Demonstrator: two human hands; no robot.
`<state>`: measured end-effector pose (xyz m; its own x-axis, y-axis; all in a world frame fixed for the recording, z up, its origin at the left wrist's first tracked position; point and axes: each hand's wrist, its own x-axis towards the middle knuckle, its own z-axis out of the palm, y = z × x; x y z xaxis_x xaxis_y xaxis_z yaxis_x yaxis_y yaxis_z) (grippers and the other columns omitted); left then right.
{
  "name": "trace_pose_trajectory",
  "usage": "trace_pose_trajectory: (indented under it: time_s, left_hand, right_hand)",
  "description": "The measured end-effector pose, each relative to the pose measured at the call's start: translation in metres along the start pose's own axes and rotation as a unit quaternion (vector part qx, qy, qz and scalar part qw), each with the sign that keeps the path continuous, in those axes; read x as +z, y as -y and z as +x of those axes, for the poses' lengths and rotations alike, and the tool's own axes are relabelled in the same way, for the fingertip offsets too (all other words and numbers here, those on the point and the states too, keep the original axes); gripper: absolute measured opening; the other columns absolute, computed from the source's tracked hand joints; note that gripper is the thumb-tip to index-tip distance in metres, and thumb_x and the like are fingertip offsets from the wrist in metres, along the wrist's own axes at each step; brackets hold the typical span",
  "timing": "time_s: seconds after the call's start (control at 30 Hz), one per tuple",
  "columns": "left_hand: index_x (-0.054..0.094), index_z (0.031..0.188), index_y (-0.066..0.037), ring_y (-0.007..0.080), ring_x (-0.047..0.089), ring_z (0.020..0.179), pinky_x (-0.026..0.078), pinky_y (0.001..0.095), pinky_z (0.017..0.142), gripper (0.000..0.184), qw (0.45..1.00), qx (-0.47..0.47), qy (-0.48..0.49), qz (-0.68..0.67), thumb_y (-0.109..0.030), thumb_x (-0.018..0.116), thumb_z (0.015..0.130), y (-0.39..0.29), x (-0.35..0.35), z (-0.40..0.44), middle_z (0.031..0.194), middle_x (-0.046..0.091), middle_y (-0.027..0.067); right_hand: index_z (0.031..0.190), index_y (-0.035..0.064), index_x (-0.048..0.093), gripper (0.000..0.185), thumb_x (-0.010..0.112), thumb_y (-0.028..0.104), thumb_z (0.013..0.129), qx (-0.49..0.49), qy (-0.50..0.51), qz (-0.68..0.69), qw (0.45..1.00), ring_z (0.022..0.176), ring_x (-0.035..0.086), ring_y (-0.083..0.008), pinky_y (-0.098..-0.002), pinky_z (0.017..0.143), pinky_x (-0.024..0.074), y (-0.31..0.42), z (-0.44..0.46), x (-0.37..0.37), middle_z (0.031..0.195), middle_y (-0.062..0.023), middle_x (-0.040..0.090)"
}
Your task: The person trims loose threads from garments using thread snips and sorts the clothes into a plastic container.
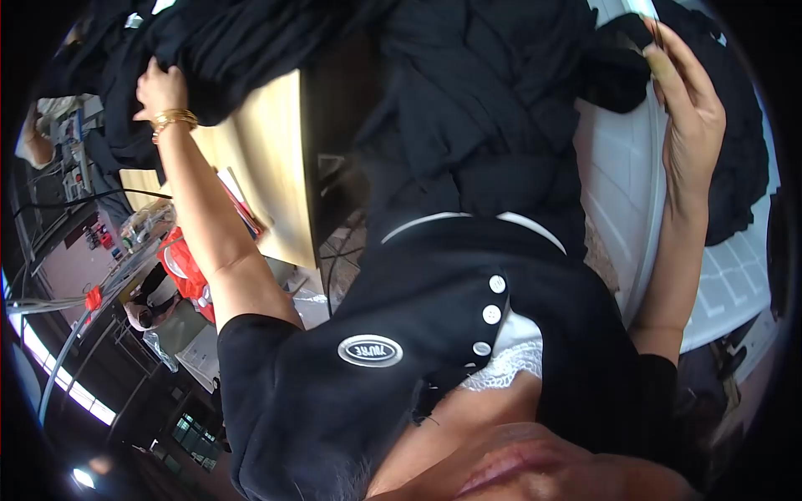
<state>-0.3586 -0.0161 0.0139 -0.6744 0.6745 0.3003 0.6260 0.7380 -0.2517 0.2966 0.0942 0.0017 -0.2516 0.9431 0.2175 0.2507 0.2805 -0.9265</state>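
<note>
Black cloth [242, 42] bunches up at the upper left, and my left hand [163, 93], with gold bracelets at the wrist, is closed on its edge. Some of that hand's fingers are hidden against the fabric. At the upper right, my right hand [689, 104] pinches a black cloth piece [616, 77] between thumb and fingers. More black fabric [476, 92] hangs in folds over my lap between the hands. Whether these pieces are joined, I cannot tell.
A white plastic crate [723, 288] stands at my right, with a black cloth pile [735, 159] on it. To the left is a light wooden panel [271, 159]. Beyond it lie a red bag [182, 265], cables [92, 200] and clutter. Another person's arm [35, 144] shows at far left.
</note>
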Motion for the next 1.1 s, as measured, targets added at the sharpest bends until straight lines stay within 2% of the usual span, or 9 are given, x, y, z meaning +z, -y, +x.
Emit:
trace_pose_trajectory:
  time_s: [0.1, 0.2, 0.37, 0.57, 0.63, 0.7, 0.83, 0.9, 1.1]
  left_hand:
    - [0.063, 0.135, -0.022, 0.0293, 0.053, 0.133, 0.023, 0.0833, 0.103, 0.055, 0.949, 0.183, -0.236, -0.098, -0.024, 0.063, 0.08, -0.061, -0.053, -0.05, 0.134, 0.065, 0.0064]
    - [0.072, 0.116, -0.008, 0.0332, 0.068, 0.101, 0.054, 0.0385, 0.089, 0.037, 0.804, 0.436, -0.234, -0.329, 0.0, 0.062, 0.081, -0.151, -0.098, -0.108, 0.112, 0.072, 0.014]
    - [0.067, 0.117, 0.0, 0.0373, 0.062, 0.117, 0.049, 0.0402, 0.102, 0.027, 0.782, 0.419, 0.083, -0.454, -0.01, 0.064, 0.092, -0.248, -0.085, -0.171, 0.119, 0.067, 0.0187]
    - [0.073, 0.109, -0.003, 0.0385, 0.063, 0.112, 0.05, 0.0441, 0.098, 0.027, 0.839, 0.416, 0.152, -0.315, -0.02, 0.062, 0.091, -0.321, -0.003, -0.14, 0.117, 0.069, 0.0186]
    - [0.073, 0.099, -0.006, 0.0349, 0.066, 0.1, 0.051, 0.0422, 0.094, 0.02, 0.855, 0.402, -0.028, -0.326, -0.016, 0.058, 0.089, -0.324, -0.006, -0.156, 0.099, 0.07, 0.0155]
    - [0.072, 0.103, -0.006, 0.0359, 0.065, 0.101, 0.049, 0.0443, 0.098, 0.021, 0.85, 0.363, -0.032, -0.379, -0.016, 0.058, 0.09, -0.325, -0.02, -0.168, 0.1, 0.069, 0.0162]
    - [0.069, 0.11, -0.003, 0.0403, 0.062, 0.11, 0.045, 0.0453, 0.102, 0.027, 0.749, 0.289, 0.143, -0.579, -0.02, 0.058, 0.093, -0.312, -0.082, -0.201, 0.111, 0.068, 0.0197]
    - [0.071, 0.089, -0.008, 0.035, 0.07, 0.084, 0.056, 0.0425, 0.074, 0.016, 0.756, 0.296, -0.002, -0.583, -0.02, 0.065, 0.08, -0.307, -0.12, -0.229, 0.089, 0.072, 0.0134]
    - [0.066, 0.087, -0.007, 0.0332, 0.068, 0.078, 0.054, 0.0447, 0.073, 0.009, 0.588, 0.386, 0.022, -0.711, -0.014, 0.066, 0.081, -0.283, -0.201, -0.299, 0.081, 0.068, 0.0129]
  right_hand:
    - [0.124, -0.0021, 0.068, 0.029, 0.069, 0.008, 0.097, 0.019, 0.016, 0.085, 0.996, 0.084, 0.061, -0.0036, -0.0164, 0.071, 0.0433, 0.022, 0.0, 0.007, 0.108, -0.0034, 0.071]
    - [0.121, -0.0024, 0.068, 0.027, 0.069, 0.007, 0.096, 0.028, -0.026, 0.107, 0.993, 0.086, 0.063, -0.0046, -0.0173, 0.074, 0.0458, 0.032, -0.003, 0.024, 0.104, -0.0015, 0.071]
    - [0.119, -0.0024, 0.069, 0.026, 0.071, 0.002, 0.094, 0.019, -0.029, 0.105, 0.994, 0.09, 0.064, -0.0085, -0.0223, 0.082, 0.0499, 0.028, 0.002, 0.024, 0.106, -0.0037, 0.071]
    - [0.128, -0.0037, 0.067, 0.033, 0.068, 0.007, 0.097, -0.037, 0.02, 0.076, 0.996, 0.087, 0.059, -0.0032, -0.0163, 0.07, 0.0418, 0.006, 0.005, 0.013, 0.118, -0.0077, 0.072]
    - [0.128, -0.0052, 0.066, 0.033, 0.068, 0.006, 0.097, -0.05, 0.013, 0.058, 0.997, 0.09, 0.061, -0.0038, -0.0163, 0.07, 0.0428, 0.019, 0.005, 0.017, 0.118, -0.0076, 0.071]
    - [0.125, -0.007, 0.067, 0.032, 0.07, 0.002, 0.094, -0.006, 0.008, 0.115, 0.993, 0.101, 0.064, -0.0104, -0.0223, 0.091, 0.0479, 0.022, 0.004, 0.015, 0.121, -0.011, 0.07]
    - [0.127, -0.0057, 0.066, 0.034, 0.069, 0.003, 0.095, 0.028, -0.029, 0.1, 0.994, 0.076, 0.057, -0.004, -0.0161, 0.064, 0.0404, 0.022, 0.009, 0.015, 0.108, -0.0077, 0.072]
    - [0.129, -0.0093, 0.063, 0.034, 0.066, 0.004, 0.098, 0.027, -0.048, 0.11, 0.992, 0.071, 0.054, -0.0036, -0.0171, 0.06, 0.0378, 0.022, 0.012, 0.015, 0.098, -0.0064, 0.07]
    - [0.134, -0.0094, 0.058, 0.035, 0.061, 0.007, 0.102, 0.017, -0.116, 0.127, 0.985, 0.077, 0.056, -0.0043, -0.0173, 0.065, 0.0442, 0.042, 0.009, 0.024, 0.102, -0.0072, 0.068]
